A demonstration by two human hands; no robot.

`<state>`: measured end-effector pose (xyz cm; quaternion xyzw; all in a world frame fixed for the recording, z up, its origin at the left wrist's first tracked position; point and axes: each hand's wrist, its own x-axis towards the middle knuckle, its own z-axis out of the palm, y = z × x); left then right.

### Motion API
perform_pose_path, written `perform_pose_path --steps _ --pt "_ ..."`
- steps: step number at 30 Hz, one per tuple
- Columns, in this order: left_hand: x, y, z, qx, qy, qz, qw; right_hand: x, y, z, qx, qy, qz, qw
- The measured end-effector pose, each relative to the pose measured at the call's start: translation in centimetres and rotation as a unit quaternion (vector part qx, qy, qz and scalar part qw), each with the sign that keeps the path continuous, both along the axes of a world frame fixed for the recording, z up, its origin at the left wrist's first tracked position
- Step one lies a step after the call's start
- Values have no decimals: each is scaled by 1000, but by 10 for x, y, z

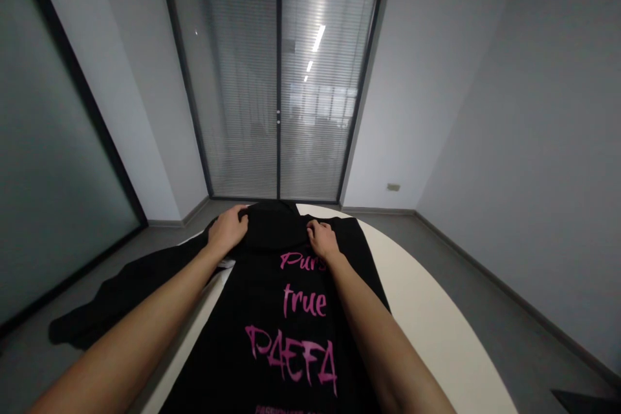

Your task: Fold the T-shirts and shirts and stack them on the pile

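A black hoodie [257, 310] with pink lettering lies front up on the table, its hood part at the far end. My left hand [229, 230] is closed on the fabric at the left side of the hood, thumb toward the middle. My right hand [322, 239] has curled fingers pinching the cloth to the right of the hood, just above the top line of lettering. One sleeve [130, 284] stretches out to the left and hangs past the table's edge. No second sleeve shows spread out on the right. My right forearm covers part of the garment's front.
The round-edged white table [427, 291] shows to the right of the garment. Beyond it stands a glass door [315, 142] with blinds, dark-framed. A wall socket [393, 187] sits low on the far wall, and a frosted glass panel [53, 162] rises at left.
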<state>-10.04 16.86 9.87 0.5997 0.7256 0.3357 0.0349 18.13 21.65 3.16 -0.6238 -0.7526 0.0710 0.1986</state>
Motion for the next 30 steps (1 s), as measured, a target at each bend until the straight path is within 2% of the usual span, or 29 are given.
perform_pose_path --steps 5,10,16,21,26,28,30 --pt "1 -4 -19 13 -43 -2 999 -16 23 -15 -64 5 6 998" --pt "-6 0 -20 45 -122 3 992 -27 33 -24 -83 12 -3 996" --pt "-9 10 -3 111 -277 62 952 -36 40 -17 -46 -1 -15 999" --pt "-13 15 10 134 -392 65 908 -42 27 -15 31 -40 -9 999" --pt "-22 18 34 149 -444 54 882 -53 4 -14 44 -19 11 999" --pt "-19 18 43 158 -447 34 880 -58 -3 -14 52 -5 7 999" --pt "-10 17 50 165 -439 1 883 -62 -7 -15 20 1 31 999"
